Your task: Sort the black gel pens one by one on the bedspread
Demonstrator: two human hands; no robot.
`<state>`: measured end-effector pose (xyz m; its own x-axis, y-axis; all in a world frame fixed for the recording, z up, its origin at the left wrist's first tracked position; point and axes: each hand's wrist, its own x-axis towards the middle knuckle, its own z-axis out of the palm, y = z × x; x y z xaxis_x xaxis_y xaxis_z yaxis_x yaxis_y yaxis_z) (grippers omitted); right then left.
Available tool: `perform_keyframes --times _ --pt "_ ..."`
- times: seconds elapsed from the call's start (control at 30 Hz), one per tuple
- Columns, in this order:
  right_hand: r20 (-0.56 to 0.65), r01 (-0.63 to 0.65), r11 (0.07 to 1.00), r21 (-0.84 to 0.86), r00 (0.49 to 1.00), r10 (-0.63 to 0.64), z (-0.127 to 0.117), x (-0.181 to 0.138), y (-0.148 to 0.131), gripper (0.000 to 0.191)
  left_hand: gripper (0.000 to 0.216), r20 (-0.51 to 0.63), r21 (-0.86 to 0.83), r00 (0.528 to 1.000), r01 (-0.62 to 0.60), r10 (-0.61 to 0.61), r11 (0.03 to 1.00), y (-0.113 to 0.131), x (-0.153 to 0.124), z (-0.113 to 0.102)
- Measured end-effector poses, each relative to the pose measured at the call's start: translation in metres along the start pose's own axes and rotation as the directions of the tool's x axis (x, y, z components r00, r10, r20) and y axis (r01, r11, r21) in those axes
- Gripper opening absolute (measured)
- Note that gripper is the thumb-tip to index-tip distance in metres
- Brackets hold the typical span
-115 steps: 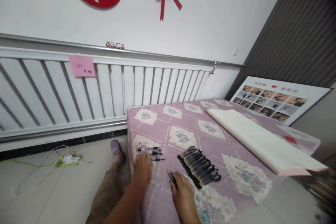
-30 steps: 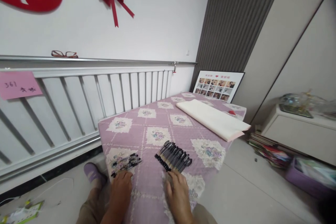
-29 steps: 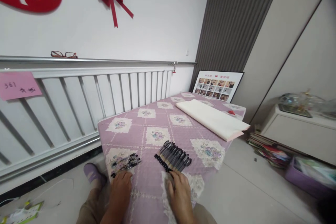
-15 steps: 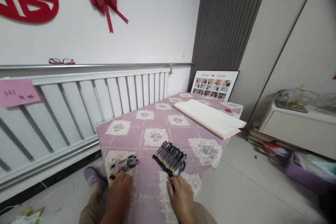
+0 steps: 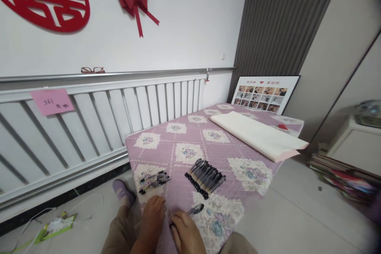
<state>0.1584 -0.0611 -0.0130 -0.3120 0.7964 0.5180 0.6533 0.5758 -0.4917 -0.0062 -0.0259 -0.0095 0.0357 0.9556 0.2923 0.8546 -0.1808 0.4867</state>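
A black-capped pen (image 5: 195,209) sticks out past the fingers of my right hand (image 5: 187,231), which is closed around its other end just above the tablecloth. To its left, my left hand (image 5: 153,213) rests on the cloth near the table's edge, fingers lying down and nothing visible in them. Beyond the right hand, several black-capped pens (image 5: 205,177) lie side by side in a slanted row. A looser bunch of clear-barrelled pens (image 5: 154,181) with dark ends lies just ahead of my left hand.
A folded cream sheet (image 5: 256,135) lies across the far right of the purple floral tablecloth (image 5: 175,178). Behind it leans a framed photo board (image 5: 264,94). The white radiator (image 5: 143,105) borders the left side. A green power strip (image 5: 56,228) sits on the floor.
My right hand has drawn a pen away from the lower end of the row, toward me and my left hand. The view has turned right.
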Motion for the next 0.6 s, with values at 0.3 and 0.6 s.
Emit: perform_keyframes --times 0.3,0.6 --pt "-0.155 -0.244 0.944 -0.222 0.965 0.213 -0.035 -0.005 0.043 0.037 0.025 0.174 -0.099 0.984 0.063 -0.045 0.993 0.024 -0.005 -0.011" --pt "0.075 -0.229 0.952 -0.202 0.966 0.249 -0.036 0.004 0.021 0.027 0.022 0.254 0.036 0.966 -0.064 0.053 0.997 0.058 -0.016 -0.001"
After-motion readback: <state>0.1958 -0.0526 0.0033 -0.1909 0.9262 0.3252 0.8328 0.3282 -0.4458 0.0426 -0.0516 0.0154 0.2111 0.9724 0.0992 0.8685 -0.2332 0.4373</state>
